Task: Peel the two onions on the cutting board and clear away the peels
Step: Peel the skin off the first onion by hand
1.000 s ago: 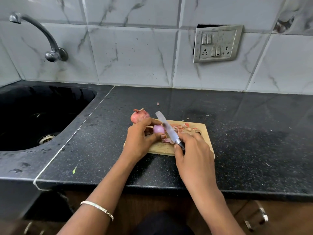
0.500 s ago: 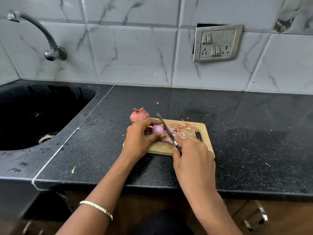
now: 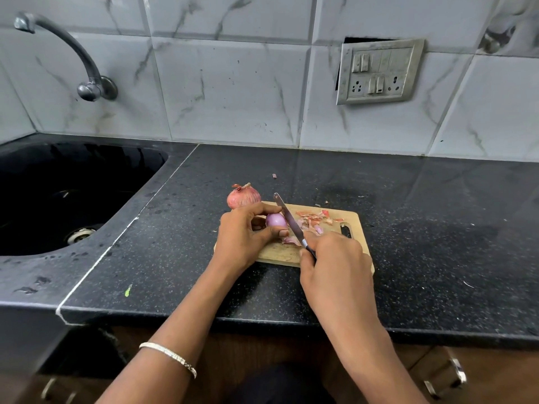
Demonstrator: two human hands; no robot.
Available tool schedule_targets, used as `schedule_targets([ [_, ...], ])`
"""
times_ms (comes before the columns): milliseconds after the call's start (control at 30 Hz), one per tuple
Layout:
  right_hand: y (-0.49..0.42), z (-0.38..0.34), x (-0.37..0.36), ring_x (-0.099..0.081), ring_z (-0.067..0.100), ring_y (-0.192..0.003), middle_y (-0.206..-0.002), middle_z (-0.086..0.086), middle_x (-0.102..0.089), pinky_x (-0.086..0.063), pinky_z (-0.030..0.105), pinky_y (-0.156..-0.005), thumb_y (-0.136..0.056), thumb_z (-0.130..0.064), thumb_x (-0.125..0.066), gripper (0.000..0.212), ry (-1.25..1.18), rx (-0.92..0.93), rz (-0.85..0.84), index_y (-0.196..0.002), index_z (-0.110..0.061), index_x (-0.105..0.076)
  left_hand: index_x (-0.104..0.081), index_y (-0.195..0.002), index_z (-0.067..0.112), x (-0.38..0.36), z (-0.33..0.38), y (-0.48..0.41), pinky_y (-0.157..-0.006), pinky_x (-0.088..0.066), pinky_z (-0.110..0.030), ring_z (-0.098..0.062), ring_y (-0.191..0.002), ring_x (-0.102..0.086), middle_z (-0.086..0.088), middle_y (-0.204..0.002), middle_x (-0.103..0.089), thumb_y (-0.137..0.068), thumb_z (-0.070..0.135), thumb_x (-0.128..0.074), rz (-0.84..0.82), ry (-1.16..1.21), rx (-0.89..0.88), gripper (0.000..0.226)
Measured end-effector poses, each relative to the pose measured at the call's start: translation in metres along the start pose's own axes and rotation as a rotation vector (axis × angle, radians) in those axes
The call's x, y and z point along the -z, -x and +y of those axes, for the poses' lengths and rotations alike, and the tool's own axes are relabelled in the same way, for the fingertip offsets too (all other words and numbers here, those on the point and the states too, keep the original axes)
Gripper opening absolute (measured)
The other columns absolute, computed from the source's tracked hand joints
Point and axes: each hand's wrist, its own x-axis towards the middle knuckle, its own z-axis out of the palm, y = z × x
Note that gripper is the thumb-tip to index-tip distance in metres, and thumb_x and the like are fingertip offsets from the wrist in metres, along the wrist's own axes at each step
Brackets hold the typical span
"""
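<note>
The job stands near its halfway mark. The left hand (image 3: 242, 234) curls its fingers and thumb round one small onion (image 3: 275, 220), holding it just above the left part of the cutting board (image 3: 277, 253). That onion shows smooth purple flesh with no dry skin on the side facing the camera (its far side and ends are hidden by the fingers, so a scrap may remain there). The right hand (image 3: 332, 258) wraps round the handle of a knife (image 3: 287, 217), whose blade runs up and away along the onion's right side, touching it or very nearly so. From this I judge that the first onion is in its last trimming.

The second onion (image 3: 243, 196) sits behind the left hand at the board's far left corner, with its papery pink skin and dried top on; whether it rests on the board or just off it on the counter (image 3: 423, 228) I cannot tell. It is wholly unpeeled.

The peels (image 3: 313, 220) lie in a loose heap on the far middle of the board, with a few bits strayed onto the counter beyond. None are cleared yet, so left to do are the second onion and the whole clean-up.
</note>
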Motion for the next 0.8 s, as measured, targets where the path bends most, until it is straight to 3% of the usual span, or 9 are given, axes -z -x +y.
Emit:
schedule_targets([
  [133, -0.016, -0.009, -0.017, -0.058, 0.023, -0.100, -0.108, -0.002, -0.062, -0.030, 0.029, -0.070, -0.103, -0.022, -0.050, 0.022, 0.003, 0.033, 0.000, -0.118, -0.024, -0.066, -0.079, -0.103, 0.032, -0.001, 0.000, -0.001, -0.086, -0.059, -0.035, -0.002, -0.085, -0.072, 0.023, -0.087, -0.073, -0.069, 0.025, -0.093, 0.019, -0.008, 0.012, 0.037],
  [267, -0.007, -0.004, -0.015, -0.060, 0.023, -0.103, -0.113, -0.002, -0.062, -0.036, 0.030, -0.071, -0.103, -0.022, -0.051, 0.025, 0.019, 0.054, -0.025, -0.125, -0.025, -0.061, -0.079, -0.102, 0.032, -0.003, 0.002, -0.002, -0.086, -0.058, -0.034, -0.002, -0.084, -0.072, 0.025, -0.084, -0.071, -0.070, 0.027, -0.093, 0.033, -0.014, 0.025, 0.036],
  [433, 0.011, 0.003, -0.014, -0.065, 0.024, -0.101, -0.118, -0.003, -0.060, -0.046, 0.032, -0.072, -0.104, -0.023, -0.049, 0.027, 0.018, 0.038, -0.049, -0.129, -0.025, -0.060, -0.080, -0.103, 0.031, -0.002, 0.001, -0.002, -0.083, -0.058, -0.036, -0.005, -0.083, -0.072, 0.015, -0.087, -0.076, -0.068, 0.036, -0.093, 0.042, -0.014, 0.030, 0.038],
  [633, 0.007, 0.002, -0.013, -0.064, 0.024, -0.102, -0.119, -0.003, -0.058, -0.046, 0.030, -0.074, -0.104, -0.023, -0.050, 0.026, 0.035, 0.022, -0.063, -0.127, -0.028, -0.060, -0.078, -0.103, 0.024, -0.002, -0.001, 0.000, -0.085, -0.058, -0.026, -0.004, -0.084, -0.071, 0.014, -0.089, -0.075, -0.068, 0.026, -0.094, 0.037, 0.024, 0.049, 0.038],
  [800, 0.008, 0.007, -0.009, -0.065, 0.025, -0.099, -0.115, -0.003, -0.057, -0.047, 0.031, -0.074, -0.104, -0.023, -0.051, 0.025, 0.038, 0.000, -0.037, -0.125, -0.026, -0.062, -0.072, -0.104, 0.015, 0.001, -0.002, 0.002, -0.079, -0.053, -0.010, -0.005, -0.092, -0.070, 0.008, -0.099, -0.073, -0.072, 0.009, -0.091, -0.003, 0.125, 0.062, 0.037],
])
